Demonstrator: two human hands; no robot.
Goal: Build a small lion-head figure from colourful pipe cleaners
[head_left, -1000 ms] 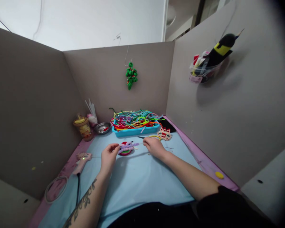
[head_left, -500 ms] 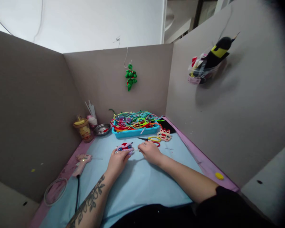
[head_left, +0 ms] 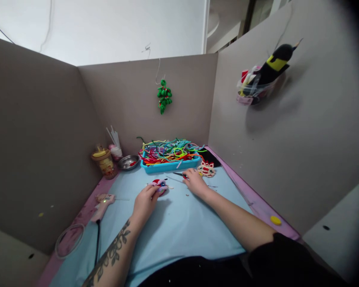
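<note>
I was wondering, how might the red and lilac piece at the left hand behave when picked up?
The red and lilac piece is probably light, being small beside the left hand. Its fuzzy-looking strands suggest it may squash or bend a little rather than snap, and would likely not feel slippery.

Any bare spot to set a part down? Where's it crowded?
Biggest free patch: blue cloth between left forearm and right forearm, nearer the body than left hand. Smaller: cloth between pink glue gun and left forearm. Crowded: far side, with blue plastic tray of multicoloured fuzzy stems, cream-and-red fuzzy ornament and black-bladed scissors by right hand.
</note>
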